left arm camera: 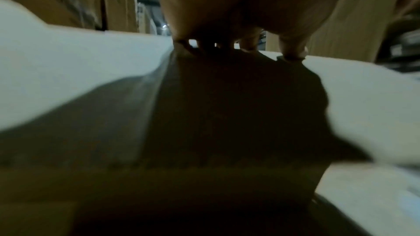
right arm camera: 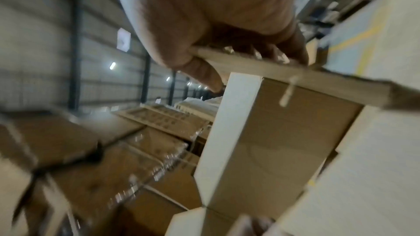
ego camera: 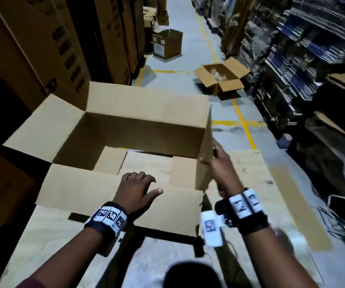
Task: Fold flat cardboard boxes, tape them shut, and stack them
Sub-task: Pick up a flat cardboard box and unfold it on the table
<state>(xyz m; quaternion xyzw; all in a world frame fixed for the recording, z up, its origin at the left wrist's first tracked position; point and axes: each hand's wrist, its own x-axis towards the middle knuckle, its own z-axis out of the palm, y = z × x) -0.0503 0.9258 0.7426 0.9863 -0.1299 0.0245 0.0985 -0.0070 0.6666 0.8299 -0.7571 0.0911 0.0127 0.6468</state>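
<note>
Between my two hands, seen from my head, stands one large open cardboard box (ego camera: 138, 129), its top flaps spread outward. My left hand (ego camera: 135, 189) rests on the near flap (ego camera: 80, 190), fingers bent with their tips pressing the cardboard, thumb stretched out to the side. My right hand (ego camera: 219, 163) pinches the right flap (ego camera: 205, 150), which stands nearly upright on edge. I count four top flaps: near, far, left and right. Down inside, the bottom flaps lie overlapped. The box sits on flat cardboard sheets (ego camera: 256, 183) over the grey floor (ego camera: 188, 50). Two more open boxes stand farther up the aisle: one tall (ego camera: 167, 45), one low with its flaps splayed (ego camera: 221, 76). Stacked cartons (ego camera: 48, 38) wall the left side and loaded shelves (ego camera: 313, 48) the right, so free floor runs only straight ahead, along the yellow line (ego camera: 242, 119).

From my left wrist, much is dark and blurred. The fingertips (left arm camera: 293, 51) press down on the pale flap (left arm camera: 79, 69), curled round nothing.

From my right wrist, thumb (right arm camera: 200, 71) and fingers clamp the thin edge of the flap (right arm camera: 295, 74), with the box wall (right arm camera: 272, 141) just below. Beyond the box lie cartons (right arm camera: 127, 150), blurred.
</note>
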